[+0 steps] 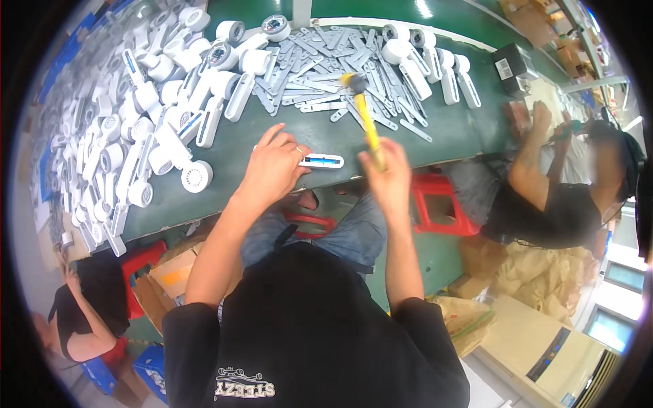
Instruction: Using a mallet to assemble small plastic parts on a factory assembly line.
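Note:
My left hand (pixel 272 166) holds a white device down on the green tabletop near its front edge. The device's slotted white handle (pixel 322 160) sticks out to the right of my fingers, with a blue part inside the slot. Its other end is hidden under my hand. My right hand (pixel 389 170) is closed round the yellow handle of a hammer (pixel 368 122), raised to the right of the device. The hammer's dark head points away from me, over a heap of flat grey strips (pixel 326 68). Both the hammer and my right hand are slightly blurred.
A large pile of white round-headed devices (pixel 143 129) covers the left of the table (pixel 462 129). More lie beyond on the right (pixel 415 75). A co-worker (pixel 558 183) sits at the right, another person (pixel 85 306) at lower left. A red stool (pixel 442 221) stands below the table edge.

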`<state>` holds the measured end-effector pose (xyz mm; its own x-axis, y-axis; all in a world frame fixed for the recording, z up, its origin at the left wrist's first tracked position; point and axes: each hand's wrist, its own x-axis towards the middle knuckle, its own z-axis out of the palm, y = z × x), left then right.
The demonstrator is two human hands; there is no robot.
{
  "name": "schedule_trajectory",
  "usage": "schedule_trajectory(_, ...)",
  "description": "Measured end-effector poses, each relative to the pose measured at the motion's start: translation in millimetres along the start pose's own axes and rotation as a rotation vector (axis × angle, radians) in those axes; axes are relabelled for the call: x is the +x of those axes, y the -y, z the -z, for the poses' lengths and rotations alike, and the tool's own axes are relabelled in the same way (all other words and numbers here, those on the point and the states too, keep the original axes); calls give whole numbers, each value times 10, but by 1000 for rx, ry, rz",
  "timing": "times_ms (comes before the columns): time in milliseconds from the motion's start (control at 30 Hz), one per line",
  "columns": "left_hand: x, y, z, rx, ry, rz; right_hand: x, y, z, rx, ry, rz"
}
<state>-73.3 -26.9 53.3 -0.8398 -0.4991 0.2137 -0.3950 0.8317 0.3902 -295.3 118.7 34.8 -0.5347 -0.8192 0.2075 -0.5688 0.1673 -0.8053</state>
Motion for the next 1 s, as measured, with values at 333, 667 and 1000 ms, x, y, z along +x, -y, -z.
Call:
schedule_trajectory(333,33,-311,59,47,-229,-13,601,-458,238,-423,-141,46)
schedule_trajectory(667,121,-619,-110,-743,-325,312,-56,511,397,-37,-46,324)
schedule_trajectory(1000,-51,-1076,-276,-1994,-460,766,-669,768,-321,811,124,-390)
